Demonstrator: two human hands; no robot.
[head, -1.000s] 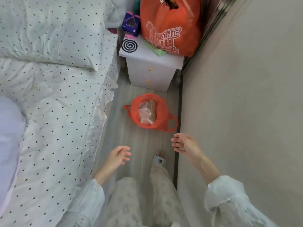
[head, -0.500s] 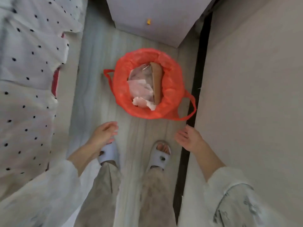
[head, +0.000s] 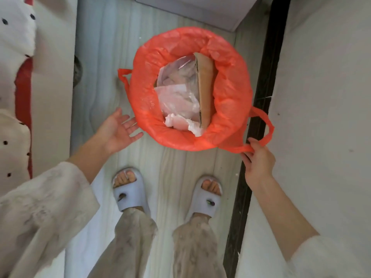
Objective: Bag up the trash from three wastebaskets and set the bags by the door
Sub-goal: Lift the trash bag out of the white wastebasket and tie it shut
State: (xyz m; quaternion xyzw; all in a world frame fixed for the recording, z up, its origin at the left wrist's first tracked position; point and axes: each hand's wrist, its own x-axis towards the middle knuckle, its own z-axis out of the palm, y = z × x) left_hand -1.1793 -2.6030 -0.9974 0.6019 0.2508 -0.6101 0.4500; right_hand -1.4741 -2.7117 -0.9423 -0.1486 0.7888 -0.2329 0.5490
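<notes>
An orange plastic bag (head: 230,93) lines a round wastebasket on the pale wood floor, its rim folded over the edge. Inside lie clear plastic wrap (head: 176,93), white crumpled paper (head: 180,123) and a strip of brown cardboard (head: 204,87). My right hand (head: 258,163) pinches the bag's right handle loop (head: 265,125) at the basket's near right side. My left hand (head: 118,131) is open, palm up, fingers spread, just touching the bag's near left side. The bag's left handle (head: 123,76) hangs loose.
A white bedside cabinet (head: 200,11) stands just beyond the basket. The bed with dotted white bedding (head: 16,77) runs along the left. A pale wall with a dark skirting strip (head: 261,97) closes the right. My slippered feet (head: 130,193) stand close to the basket.
I have stepped closer and bent over the basket. My right hand reached forward and took hold of the right handle. My left hand opened and moved up to the bag's left side.
</notes>
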